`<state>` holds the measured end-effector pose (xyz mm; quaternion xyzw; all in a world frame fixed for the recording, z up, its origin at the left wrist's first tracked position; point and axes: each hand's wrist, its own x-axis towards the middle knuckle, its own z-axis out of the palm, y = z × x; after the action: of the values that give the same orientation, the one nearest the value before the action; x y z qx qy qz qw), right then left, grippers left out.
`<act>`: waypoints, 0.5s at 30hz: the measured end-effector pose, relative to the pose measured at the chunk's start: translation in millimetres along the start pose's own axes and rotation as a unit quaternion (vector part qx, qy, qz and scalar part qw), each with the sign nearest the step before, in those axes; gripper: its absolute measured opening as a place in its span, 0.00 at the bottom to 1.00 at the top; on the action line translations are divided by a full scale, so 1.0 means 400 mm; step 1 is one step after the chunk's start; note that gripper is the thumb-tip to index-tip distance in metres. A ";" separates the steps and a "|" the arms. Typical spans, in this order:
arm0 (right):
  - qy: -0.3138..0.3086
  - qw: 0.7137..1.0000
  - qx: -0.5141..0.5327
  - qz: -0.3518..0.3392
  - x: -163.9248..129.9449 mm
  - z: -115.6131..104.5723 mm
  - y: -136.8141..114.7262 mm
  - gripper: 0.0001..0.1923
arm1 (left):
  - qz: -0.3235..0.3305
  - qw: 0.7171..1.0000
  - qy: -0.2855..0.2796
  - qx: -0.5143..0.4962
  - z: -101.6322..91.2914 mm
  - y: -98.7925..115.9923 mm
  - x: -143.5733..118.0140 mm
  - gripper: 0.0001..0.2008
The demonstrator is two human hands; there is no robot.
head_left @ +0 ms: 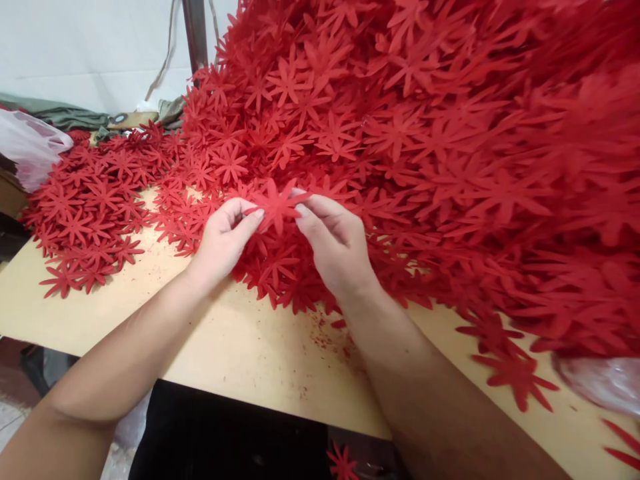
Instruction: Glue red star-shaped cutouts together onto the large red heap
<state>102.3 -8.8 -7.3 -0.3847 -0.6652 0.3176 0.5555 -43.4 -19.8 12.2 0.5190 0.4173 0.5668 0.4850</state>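
Between my two hands a red flower-shaped cutout [278,205] with several narrow petals is held up, its face toward me. My left hand [227,230] pinches a petal on its left side between thumb and forefinger. On the other side, my right hand [336,239] grips a petal the same way, thumb in front. Right behind and below the hands rises a big heap of the same red cutouts [395,133]. Whether the held piece is one layer or several, I cannot tell.
A smaller spread of red cutouts [95,207] covers the table's left part. The pale tabletop [240,347] shows near its front edge, with red crumbs [327,333] scattered. A white plastic bag [30,147] stands far left; clear plastic [603,380] lies at right. One cutout [343,461] is below the edge.
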 end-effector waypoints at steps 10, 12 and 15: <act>-0.039 0.976 0.171 0.131 0.005 0.015 -0.047 0.22 | 0.032 0.988 -0.046 0.146 -0.011 -0.022 -0.007 0.09; -0.023 0.977 0.161 0.135 0.003 0.017 -0.038 0.21 | 0.041 0.984 -0.059 0.165 -0.007 -0.020 -0.010 0.09; 0.000 0.983 0.124 0.135 0.001 0.016 -0.033 0.23 | 0.043 0.981 -0.067 0.175 -0.002 -0.015 -0.014 0.11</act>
<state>94.0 -15.2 2.7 -0.3993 -0.5620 0.4701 0.5512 -43.5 -24.4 5.3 0.6497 0.4543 0.4694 0.3888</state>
